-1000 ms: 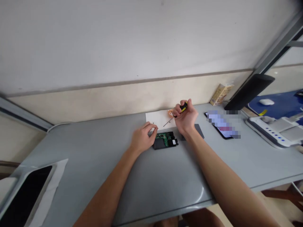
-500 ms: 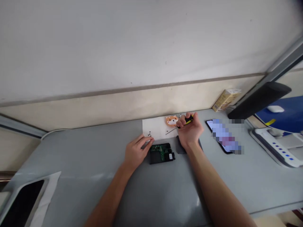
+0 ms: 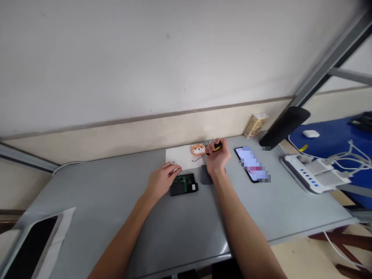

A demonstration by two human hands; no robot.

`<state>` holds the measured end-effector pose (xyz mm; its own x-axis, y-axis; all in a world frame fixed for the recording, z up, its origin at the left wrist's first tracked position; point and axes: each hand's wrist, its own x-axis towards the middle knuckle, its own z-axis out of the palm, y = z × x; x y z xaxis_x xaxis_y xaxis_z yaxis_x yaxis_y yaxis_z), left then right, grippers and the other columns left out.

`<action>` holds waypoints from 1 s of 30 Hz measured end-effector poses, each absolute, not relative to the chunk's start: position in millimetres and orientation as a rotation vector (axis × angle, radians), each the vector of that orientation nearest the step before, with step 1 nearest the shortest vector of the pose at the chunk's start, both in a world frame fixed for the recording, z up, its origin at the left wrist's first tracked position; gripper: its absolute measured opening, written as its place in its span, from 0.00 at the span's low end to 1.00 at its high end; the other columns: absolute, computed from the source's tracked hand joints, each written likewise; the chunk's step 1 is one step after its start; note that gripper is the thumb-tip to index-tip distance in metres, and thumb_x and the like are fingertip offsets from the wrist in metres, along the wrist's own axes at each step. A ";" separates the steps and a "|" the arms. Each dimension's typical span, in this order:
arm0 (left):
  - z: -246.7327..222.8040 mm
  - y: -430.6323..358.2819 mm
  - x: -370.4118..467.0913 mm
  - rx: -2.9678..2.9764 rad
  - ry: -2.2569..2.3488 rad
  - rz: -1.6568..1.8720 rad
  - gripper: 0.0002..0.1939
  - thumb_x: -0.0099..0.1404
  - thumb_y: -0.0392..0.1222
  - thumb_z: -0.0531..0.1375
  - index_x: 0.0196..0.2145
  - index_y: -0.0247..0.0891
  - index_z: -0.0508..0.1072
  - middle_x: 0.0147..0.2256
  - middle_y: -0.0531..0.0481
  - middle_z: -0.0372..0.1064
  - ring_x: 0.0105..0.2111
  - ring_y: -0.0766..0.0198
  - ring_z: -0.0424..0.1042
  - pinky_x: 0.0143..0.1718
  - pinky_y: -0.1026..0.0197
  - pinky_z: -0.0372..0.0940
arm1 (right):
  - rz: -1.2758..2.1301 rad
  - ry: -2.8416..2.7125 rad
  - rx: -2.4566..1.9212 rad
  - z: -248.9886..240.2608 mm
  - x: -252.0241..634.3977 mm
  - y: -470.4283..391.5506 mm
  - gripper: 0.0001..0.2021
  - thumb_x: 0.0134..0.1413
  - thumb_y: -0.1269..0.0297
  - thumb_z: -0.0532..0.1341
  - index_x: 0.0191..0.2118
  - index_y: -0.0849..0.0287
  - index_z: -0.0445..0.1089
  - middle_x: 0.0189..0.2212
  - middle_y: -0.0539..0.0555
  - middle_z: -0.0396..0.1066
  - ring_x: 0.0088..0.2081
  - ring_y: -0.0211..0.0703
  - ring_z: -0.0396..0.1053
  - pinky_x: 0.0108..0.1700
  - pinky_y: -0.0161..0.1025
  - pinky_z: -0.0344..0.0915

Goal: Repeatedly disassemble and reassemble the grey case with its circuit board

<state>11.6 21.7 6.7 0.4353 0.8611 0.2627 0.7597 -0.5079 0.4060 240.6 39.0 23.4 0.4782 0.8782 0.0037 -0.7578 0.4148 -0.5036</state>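
My right hand (image 3: 217,157) is wrapped round a black-and-yellow screwdriver (image 3: 217,146), its thin shaft pointing left over a white sheet (image 3: 181,157). At the upper left corner of a green circuit board in a black frame (image 3: 183,185), the fingers of my left hand (image 3: 162,178) are pinched together; what they hold, if anything, is too small to name. A dark flat piece (image 3: 205,176) lies partly under my right wrist. On the sheet rests an orange-and-white animal-face item (image 3: 198,149), and small dark bits show near my left fingers.
Right of my right arm lies a lit phone (image 3: 251,164). Farther right are a white power strip (image 3: 308,178) with plugs and cables, a black cylinder (image 3: 285,126) and a small carton (image 3: 255,124). A dark-screened device (image 3: 33,246) lies at the lower left.
The view has turned to the right, so the desk items appear farther left. My left hand now covers most of the small dark bits on the sheet. My right hand still holds the screwdriver.
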 end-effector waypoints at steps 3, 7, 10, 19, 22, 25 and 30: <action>12.1 41.4 31.3 2.535 1.327 0.491 0.12 0.74 0.49 0.57 0.41 0.46 0.81 0.38 0.52 0.77 0.32 0.63 0.74 0.32 0.62 0.60 | 1.014 -0.307 -0.478 24.9 248.1 39.5 0.15 0.64 0.52 0.55 0.30 0.55 0.58 0.21 0.44 0.49 0.21 0.34 0.49 0.24 0.33 0.53; 20.8 68.5 54.1 2.559 1.308 0.339 0.12 0.71 0.48 0.59 0.41 0.44 0.81 0.37 0.49 0.78 0.33 0.59 0.74 0.33 0.60 0.60 | 0.950 -0.342 -0.506 27.2 257.8 38.7 0.16 0.63 0.50 0.54 0.30 0.54 0.56 0.21 0.43 0.48 0.20 0.34 0.49 0.24 0.33 0.53; 29.0 67.4 58.1 2.500 1.437 0.278 0.13 0.69 0.51 0.62 0.44 0.43 0.81 0.34 0.48 0.76 0.31 0.58 0.73 0.33 0.60 0.60 | 0.902 -0.389 -0.552 31.5 263.0 38.2 0.17 0.63 0.47 0.54 0.30 0.54 0.56 0.21 0.43 0.48 0.20 0.35 0.49 0.24 0.34 0.53; 4.4 -33.7 32.0 2.546 1.218 0.594 0.32 0.66 0.55 0.65 0.65 0.48 0.65 0.60 0.46 0.69 0.60 0.50 0.65 0.63 0.49 0.58 | 0.380 -1.003 -0.892 68.1 289.6 -13.6 0.16 0.68 0.50 0.55 0.32 0.55 0.64 0.23 0.47 0.57 0.25 0.37 0.55 0.30 0.38 0.54; -7.7 -40.1 30.8 2.520 1.240 0.619 0.30 0.67 0.49 0.65 0.64 0.49 0.65 0.60 0.47 0.69 0.61 0.50 0.65 0.64 0.46 0.56 | 0.263 -1.429 -1.160 54.2 293.0 -47.5 0.13 0.68 0.54 0.56 0.36 0.55 0.70 0.30 0.50 0.67 0.32 0.40 0.64 0.37 0.39 0.59; -4.4 -30.6 33.5 2.435 1.271 0.620 0.34 0.62 0.45 0.69 0.64 0.48 0.65 0.58 0.47 0.71 0.60 0.49 0.67 0.65 0.44 0.53 | 0.138 -1.685 -1.375 26.8 290.4 -69.3 0.10 0.66 0.58 0.58 0.38 0.55 0.73 0.37 0.53 0.72 0.37 0.44 0.69 0.44 0.42 0.61; 26.7 -24.3 41.6 2.338 1.225 0.630 0.38 0.59 0.44 0.71 0.65 0.49 0.64 0.56 0.47 0.72 0.58 0.51 0.69 0.66 0.44 0.53 | 0.063 -1.700 -1.553 0.5 284.4 -74.7 0.09 0.66 0.59 0.58 0.41 0.54 0.74 0.39 0.56 0.73 0.41 0.49 0.71 0.48 0.45 0.61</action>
<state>41.6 -24.3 26.7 0.5080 0.8391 0.1945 0.6462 -0.5206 0.5581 284.4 -74.7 0.5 0.0895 0.8506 0.5181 0.8100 0.2405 -0.5348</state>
